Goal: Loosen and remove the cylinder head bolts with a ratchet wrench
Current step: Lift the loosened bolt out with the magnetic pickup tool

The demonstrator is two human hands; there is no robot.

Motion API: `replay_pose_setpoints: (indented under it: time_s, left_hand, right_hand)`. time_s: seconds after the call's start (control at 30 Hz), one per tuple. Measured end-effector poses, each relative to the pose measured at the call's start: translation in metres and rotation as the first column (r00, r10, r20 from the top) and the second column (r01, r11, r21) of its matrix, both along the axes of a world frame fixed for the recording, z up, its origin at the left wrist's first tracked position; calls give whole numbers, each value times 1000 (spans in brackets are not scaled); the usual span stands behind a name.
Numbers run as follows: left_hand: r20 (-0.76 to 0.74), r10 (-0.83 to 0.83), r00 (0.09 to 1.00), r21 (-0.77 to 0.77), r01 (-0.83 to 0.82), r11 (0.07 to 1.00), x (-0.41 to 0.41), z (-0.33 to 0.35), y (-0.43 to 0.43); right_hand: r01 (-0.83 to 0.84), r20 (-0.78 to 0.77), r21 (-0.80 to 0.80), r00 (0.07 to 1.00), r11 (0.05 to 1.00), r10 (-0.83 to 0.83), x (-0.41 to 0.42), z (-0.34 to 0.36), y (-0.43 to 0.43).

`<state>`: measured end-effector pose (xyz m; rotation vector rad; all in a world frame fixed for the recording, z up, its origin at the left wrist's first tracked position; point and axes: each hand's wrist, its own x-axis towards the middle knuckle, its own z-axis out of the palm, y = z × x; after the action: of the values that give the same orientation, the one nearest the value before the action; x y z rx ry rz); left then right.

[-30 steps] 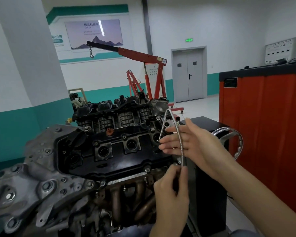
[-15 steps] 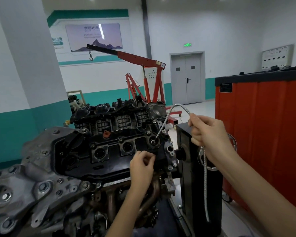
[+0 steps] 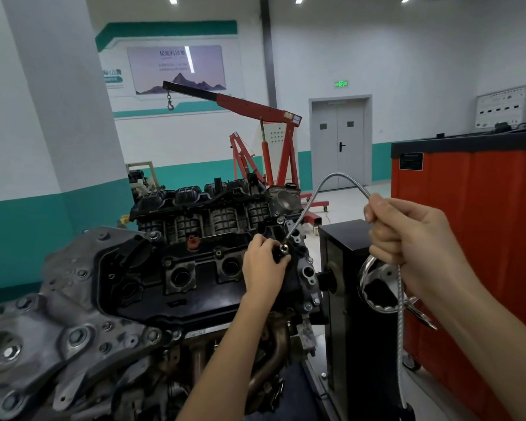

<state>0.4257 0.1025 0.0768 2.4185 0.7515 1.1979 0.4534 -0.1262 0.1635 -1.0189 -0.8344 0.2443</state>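
Engine (image 3: 128,299) fills the lower left on its stand, black cover (image 3: 201,294) tilted up toward you. Bolts (image 3: 167,263): small heads sit along the cover's upper edge, beside the plug wells (image 3: 179,276). More dot the grey end plate (image 3: 58,323) nearest you. Intake (image 3: 195,214) runs along the far side of the cover.

Your left hand (image 3: 263,264) reaches up over the exhaust pipes (image 3: 274,354) to the cover's right end. Its fingers curl round a small dark piece (image 3: 277,256); what that piece is, you cannot tell from here.

Shaft (image 3: 400,329): flexible, bright metal. Its tip meets the dark piece at your left fingertips. From there it rises, arcs over above the engine's right end and comes down into your right hand (image 3: 407,238). That hand is a closed fist round the shaft, held out to the right of the engine and apart from it. Below the fist the shaft hangs straight down to a dark grip (image 3: 407,413) near the bottom edge.

Behind the right hand: chrome handwheel (image 3: 365,268) on the black stand column (image 3: 346,244). Red cabinet (image 3: 483,223) to the right. Red crane (image 3: 255,107) behind the engine, hook (image 3: 170,104) hanging off its boom. Grey double door (image 3: 340,141) in the far wall.
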Motion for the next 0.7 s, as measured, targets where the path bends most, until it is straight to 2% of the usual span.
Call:
replay_pose_setpoints:
  time_s: [0.1, 0.17, 0.27, 0.33, 0.37, 0.47, 0.57, 0.7]
  left_hand:
    - [25, 17, 1000, 79, -19, 997, 6, 2, 3]
    - [81, -39, 996, 100, 30, 995, 7, 5, 3]
    - [293, -45, 955, -137, 89, 987, 2, 18, 6]
    - [324, 33, 945, -296, 68, 953, -5, 29, 19]
    - [319, 49, 946, -325, 61, 944, -10, 32, 25]
    - [382, -91, 920, -337, 230, 913, -26, 39, 32]
    - [390, -224, 893, -314, 358, 879, -38, 43, 31]
    - [328, -401, 855, -159, 468, 869, -48, 53, 21]
  right_hand:
    - [-36, 15, 27, 999, 999, 36, 0, 2, -6]
    - [-17, 29, 43, 999, 999, 16, 1, 2, -12]
    - [3, 21, 112, 1000, 994, -5, 5, 4, -23]
    - [0, 31, 137, 1000, 991, -4, 6, 6, -30]
    - [-2, 46, 134, 999, 991, -4, 5, 6, -31]
    - [32, 88, 90, 995, 995, -40, -1, 0, -24]
    - [56, 53, 53, 997, 997, -59, -4, -9, -13]
    - [59, 3, 20, 998, 998, -59, -1, -26, 0]
